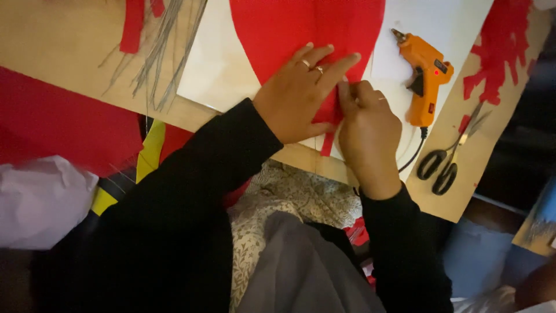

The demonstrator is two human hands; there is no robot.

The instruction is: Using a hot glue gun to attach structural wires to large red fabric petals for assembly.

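A large red paper shape (pixel 289 26) lies on a white sheet (pixel 217 64) on a wooden board. My left hand (pixel 298 93), with rings on two fingers, presses flat on the red paper's lower part, fingers spread. Beside it, my right hand (pixel 368 130) pinches the red paper's lower edge with curled fingers, touching the left fingertips. A narrow red strip (pixel 328 145) hangs below the two hands.
An orange glue gun (pixel 424 75) with a black cord lies right of the hands. Black-handled scissors (pixel 446 162) rest on the board's right side near red paper scraps (pixel 498 52). Thin grey sticks (pixel 165 52) and a red strip lie upper left; crumpled white paper (pixel 40 200) sits lower left.
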